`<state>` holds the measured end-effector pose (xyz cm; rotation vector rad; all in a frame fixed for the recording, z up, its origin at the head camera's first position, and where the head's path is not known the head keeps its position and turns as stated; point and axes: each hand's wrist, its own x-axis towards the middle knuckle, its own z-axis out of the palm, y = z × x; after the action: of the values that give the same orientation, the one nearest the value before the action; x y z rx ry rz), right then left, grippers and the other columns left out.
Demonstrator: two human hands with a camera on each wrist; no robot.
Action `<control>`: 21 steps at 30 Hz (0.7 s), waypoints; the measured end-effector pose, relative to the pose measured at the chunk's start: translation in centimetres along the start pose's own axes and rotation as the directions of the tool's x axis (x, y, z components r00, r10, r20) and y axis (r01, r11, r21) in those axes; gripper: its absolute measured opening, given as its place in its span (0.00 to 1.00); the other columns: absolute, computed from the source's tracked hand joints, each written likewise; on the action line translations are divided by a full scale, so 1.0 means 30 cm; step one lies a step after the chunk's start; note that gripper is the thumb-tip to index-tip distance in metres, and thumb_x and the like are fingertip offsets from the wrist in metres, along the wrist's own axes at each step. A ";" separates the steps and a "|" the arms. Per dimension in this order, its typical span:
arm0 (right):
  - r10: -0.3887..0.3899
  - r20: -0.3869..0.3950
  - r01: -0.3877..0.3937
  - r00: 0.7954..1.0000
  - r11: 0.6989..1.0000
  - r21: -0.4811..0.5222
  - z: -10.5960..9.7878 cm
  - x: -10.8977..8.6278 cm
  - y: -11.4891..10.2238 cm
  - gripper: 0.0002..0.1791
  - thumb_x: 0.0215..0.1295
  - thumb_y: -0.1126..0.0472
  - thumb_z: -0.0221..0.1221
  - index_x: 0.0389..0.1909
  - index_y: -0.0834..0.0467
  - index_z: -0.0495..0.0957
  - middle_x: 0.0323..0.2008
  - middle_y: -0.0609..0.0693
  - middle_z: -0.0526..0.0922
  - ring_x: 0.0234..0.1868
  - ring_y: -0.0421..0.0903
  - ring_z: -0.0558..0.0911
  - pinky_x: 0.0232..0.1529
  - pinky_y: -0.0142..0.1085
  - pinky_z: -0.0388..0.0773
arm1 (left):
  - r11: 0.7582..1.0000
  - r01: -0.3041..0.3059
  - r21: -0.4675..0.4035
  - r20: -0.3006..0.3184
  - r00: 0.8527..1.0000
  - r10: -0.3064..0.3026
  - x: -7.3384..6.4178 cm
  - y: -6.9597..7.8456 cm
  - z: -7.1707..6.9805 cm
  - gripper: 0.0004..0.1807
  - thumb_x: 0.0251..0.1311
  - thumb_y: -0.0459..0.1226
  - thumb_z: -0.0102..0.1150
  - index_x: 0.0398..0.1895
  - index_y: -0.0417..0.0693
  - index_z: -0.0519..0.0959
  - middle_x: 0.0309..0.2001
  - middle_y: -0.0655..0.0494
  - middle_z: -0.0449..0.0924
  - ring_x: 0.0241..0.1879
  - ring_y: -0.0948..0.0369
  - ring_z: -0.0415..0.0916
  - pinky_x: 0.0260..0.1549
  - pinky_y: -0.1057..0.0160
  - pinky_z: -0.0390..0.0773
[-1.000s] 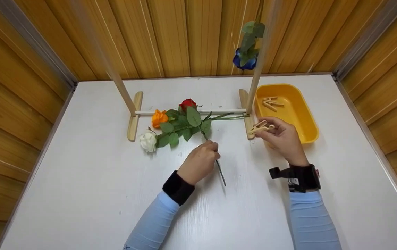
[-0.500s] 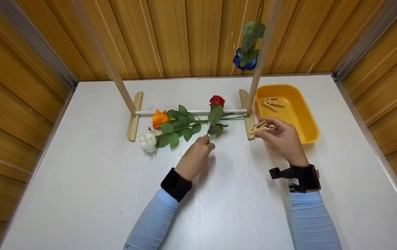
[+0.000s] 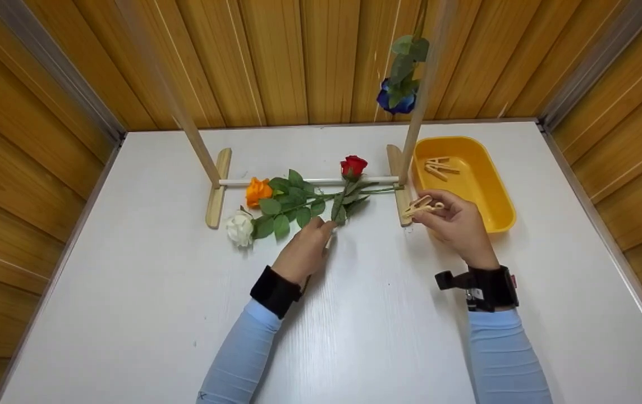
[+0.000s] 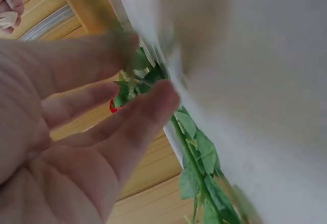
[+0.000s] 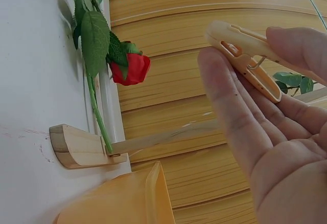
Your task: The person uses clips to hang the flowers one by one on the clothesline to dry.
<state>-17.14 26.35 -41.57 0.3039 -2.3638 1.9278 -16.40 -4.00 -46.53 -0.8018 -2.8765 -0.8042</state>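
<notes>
My left hand (image 3: pixel 303 249) pinches the stem of an artificial red rose (image 3: pixel 353 166), whose bloom points away from me across the white crossbar. Its lower stem runs under the palm and shows again by the wrist. An orange rose (image 3: pixel 257 192) and a white rose (image 3: pixel 239 229) lie on the table to the left, stems pointing right. My right hand (image 3: pixel 461 227) holds a beige clothespin (image 5: pixel 240 52) between thumb and fingers, above the near rim of the yellow basin. In the left wrist view, green leaves (image 4: pixel 207 152) appear beyond the fingertips.
A wooden rack with two uprights (image 3: pixel 196 143) and a low white crossbar (image 3: pixel 321 181) stands at the back. Inside its right upright, a blue rose (image 3: pixel 397 98) hangs bloom down. The yellow basin (image 3: pixel 503 196) at right contains more clothespins (image 3: pixel 440 167). Slatted walls enclose the table.
My left hand has drawn the red rose to the right, off the other flowers, and turned it so its stem slants toward my wrist. The right hand stays put with the clothespin.
</notes>
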 end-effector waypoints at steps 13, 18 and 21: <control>-0.005 0.003 0.005 1.000 1.000 0.022 0.004 0.001 -0.001 0.21 0.61 0.75 0.69 0.55 0.73 0.79 0.39 0.49 0.88 0.38 0.41 0.90 0.43 0.32 0.86 | 0.994 -0.093 0.064 0.083 0.993 0.088 -0.018 0.005 -0.027 0.09 0.65 0.24 0.57 0.30 0.33 0.86 0.38 0.41 0.84 0.38 0.44 0.82 0.43 0.50 0.82; -0.001 0.010 0.001 1.000 1.000 0.008 0.002 -0.001 0.000 0.21 0.62 0.72 0.69 0.56 0.72 0.79 0.38 0.47 0.89 0.35 0.40 0.89 0.30 0.24 0.80 | 0.987 0.007 0.160 0.073 0.997 -0.019 -0.015 0.009 -0.029 0.09 0.70 0.28 0.57 0.41 0.30 0.85 0.50 0.41 0.85 0.46 0.42 0.79 0.48 0.49 0.80; 0.000 0.018 0.000 1.000 1.000 -0.011 0.000 -0.001 -0.001 0.21 0.63 0.70 0.70 0.56 0.71 0.79 0.38 0.46 0.89 0.33 0.42 0.88 0.19 0.23 0.67 | 0.978 0.043 0.206 0.073 0.996 -0.059 -0.013 0.007 -0.031 0.11 0.71 0.30 0.58 0.47 0.29 0.84 0.57 0.42 0.83 0.51 0.42 0.77 0.53 0.49 0.79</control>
<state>-17.10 26.34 -41.56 0.3215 -2.3844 1.9200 -16.05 -4.50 -45.70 -0.7541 -2.9955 -0.4794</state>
